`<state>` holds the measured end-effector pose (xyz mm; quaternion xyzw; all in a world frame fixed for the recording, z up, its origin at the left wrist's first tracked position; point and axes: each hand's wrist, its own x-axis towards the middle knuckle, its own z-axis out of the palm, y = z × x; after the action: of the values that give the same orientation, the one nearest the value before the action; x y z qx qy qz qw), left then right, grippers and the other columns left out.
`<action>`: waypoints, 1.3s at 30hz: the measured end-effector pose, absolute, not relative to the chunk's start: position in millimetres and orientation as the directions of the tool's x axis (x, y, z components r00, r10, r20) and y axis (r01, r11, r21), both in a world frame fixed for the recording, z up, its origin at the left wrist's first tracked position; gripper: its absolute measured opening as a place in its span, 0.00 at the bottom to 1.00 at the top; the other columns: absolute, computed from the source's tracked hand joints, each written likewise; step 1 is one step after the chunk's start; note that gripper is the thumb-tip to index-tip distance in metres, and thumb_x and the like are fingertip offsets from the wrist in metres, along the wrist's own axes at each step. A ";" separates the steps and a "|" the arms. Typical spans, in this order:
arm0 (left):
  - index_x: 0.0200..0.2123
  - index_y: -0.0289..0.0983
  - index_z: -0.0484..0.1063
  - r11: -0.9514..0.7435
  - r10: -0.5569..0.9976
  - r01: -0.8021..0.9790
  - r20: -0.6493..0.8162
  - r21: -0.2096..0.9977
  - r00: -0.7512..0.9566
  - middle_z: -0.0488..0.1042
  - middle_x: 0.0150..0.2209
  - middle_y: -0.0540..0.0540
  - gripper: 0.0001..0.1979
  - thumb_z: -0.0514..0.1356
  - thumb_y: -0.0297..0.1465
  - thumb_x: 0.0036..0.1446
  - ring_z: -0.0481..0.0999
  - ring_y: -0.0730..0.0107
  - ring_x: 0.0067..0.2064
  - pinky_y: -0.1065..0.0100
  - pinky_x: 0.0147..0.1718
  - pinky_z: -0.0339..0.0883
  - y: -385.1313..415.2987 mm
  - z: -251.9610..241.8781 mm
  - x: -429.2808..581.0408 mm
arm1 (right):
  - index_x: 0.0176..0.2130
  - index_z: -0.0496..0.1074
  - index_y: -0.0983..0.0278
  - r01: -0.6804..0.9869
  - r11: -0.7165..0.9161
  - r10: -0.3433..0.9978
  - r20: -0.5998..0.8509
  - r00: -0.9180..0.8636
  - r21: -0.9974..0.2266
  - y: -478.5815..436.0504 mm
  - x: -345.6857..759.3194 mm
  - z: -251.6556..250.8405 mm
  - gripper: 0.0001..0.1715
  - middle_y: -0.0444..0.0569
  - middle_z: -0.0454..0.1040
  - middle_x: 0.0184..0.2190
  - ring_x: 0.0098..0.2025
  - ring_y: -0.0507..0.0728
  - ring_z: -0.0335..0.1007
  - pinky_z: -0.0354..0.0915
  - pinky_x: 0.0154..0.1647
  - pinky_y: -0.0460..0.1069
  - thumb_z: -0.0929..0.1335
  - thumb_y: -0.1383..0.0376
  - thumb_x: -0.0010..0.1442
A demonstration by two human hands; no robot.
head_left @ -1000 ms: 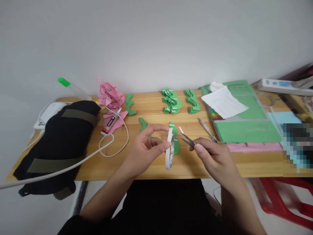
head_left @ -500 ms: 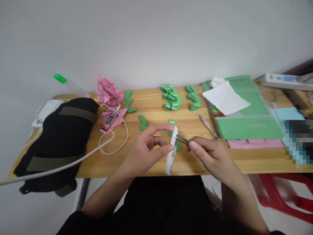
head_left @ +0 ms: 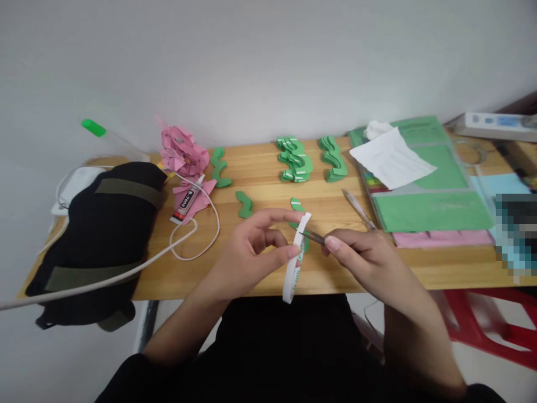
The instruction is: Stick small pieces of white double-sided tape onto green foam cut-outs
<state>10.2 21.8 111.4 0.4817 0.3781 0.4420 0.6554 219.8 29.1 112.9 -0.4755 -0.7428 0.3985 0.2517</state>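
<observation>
A white tape roll (head_left: 295, 268) is pinched on edge between the thumb and fingertips of the left hand (head_left: 247, 252), above the near edge of the surface (head_left: 260, 190), with a short loose end raised at its top. Small metal snips (head_left: 312, 237) are gripped in the closed fingers of the right hand (head_left: 364, 254), and their tip is laid against that loose end; whether the blades are parted cannot be told. A single green cut-out (head_left: 297, 205) is seen just behind the roll, and a smaller green piece (head_left: 244, 204) lies to its left. Two stacks of green cut-outs (head_left: 296, 159) are set near the far edge at the middle. A pen (head_left: 356, 208) lies beside the right hand, next to green sheets (head_left: 432, 210) topped by a white paper (head_left: 392, 159) toward the far right corner. A glue tube (head_left: 184, 204), crumpled pink paper (head_left: 182, 151) and a white cable (head_left: 197, 235) are found toward the left, beside a black bag (head_left: 104, 224) at the left edge.
</observation>
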 end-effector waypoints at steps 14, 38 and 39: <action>0.43 0.41 0.74 0.319 0.891 -0.309 -0.172 0.896 0.419 0.74 0.23 0.53 0.14 0.68 0.26 0.51 0.75 0.75 0.24 0.74 0.23 0.70 23.9 107.5 7.6 | 0.21 0.67 0.63 0.332 0.021 0.853 -0.156 -0.498 -0.943 30.1 223.4 115.2 0.33 0.37 0.51 0.14 0.16 0.47 0.44 0.46 0.16 0.46 0.59 0.43 0.64; 0.42 0.39 0.74 0.351 0.876 -0.309 -0.193 0.884 0.442 0.77 0.47 0.45 0.16 0.68 0.24 0.49 0.73 0.83 0.24 0.76 0.25 0.68 38.9 106.3 12.6 | 0.19 0.66 0.63 0.392 0.027 0.872 -0.170 -0.460 -0.920 45.9 224.4 109.8 0.30 0.38 0.50 0.15 0.18 0.48 0.45 0.45 0.17 0.46 0.62 0.48 0.64; 0.43 0.40 0.74 0.345 0.879 -0.311 -0.189 0.886 0.437 0.77 0.47 0.45 0.18 0.69 0.24 0.48 0.73 0.83 0.24 0.76 0.25 0.68 41.8 107.3 12.8 | 0.19 0.66 0.63 0.398 0.030 0.877 -0.167 -0.451 -0.917 49.0 225.3 108.5 0.30 0.38 0.50 0.15 0.18 0.48 0.46 0.46 0.18 0.46 0.63 0.48 0.63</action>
<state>12.8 41.8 107.3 0.4087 0.3478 0.4007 0.7426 225.3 49.0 108.5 -0.4693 -0.6791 0.5143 0.2326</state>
